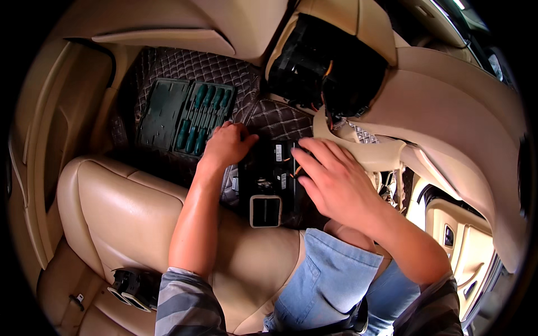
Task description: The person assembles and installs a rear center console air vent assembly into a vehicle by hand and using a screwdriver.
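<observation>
A black plastic housing [263, 168] with white labels, orange wires and a beige-rimmed rectangular opening lies in front of me, between my hands. My right hand [336, 173] grips its right side, index finger and thumb bent at the edge beside an orange wire. At its far left corner is my left hand [228, 144], fingers curled down and thumb pointing right; what they hold, if anything, is hidden. Just beyond that hand lies an opened dark green case [162, 112] holding several green-handled screwdrivers [200, 96].
Quilted brown floor mats [230, 67] lie under the case. At the far right, a beige console [358, 11] has a dark cavity [330, 61] with loose wires. A beige seat [123, 196] stands left, with black vent parts [134, 288] behind it. An open door [457, 235] is at right.
</observation>
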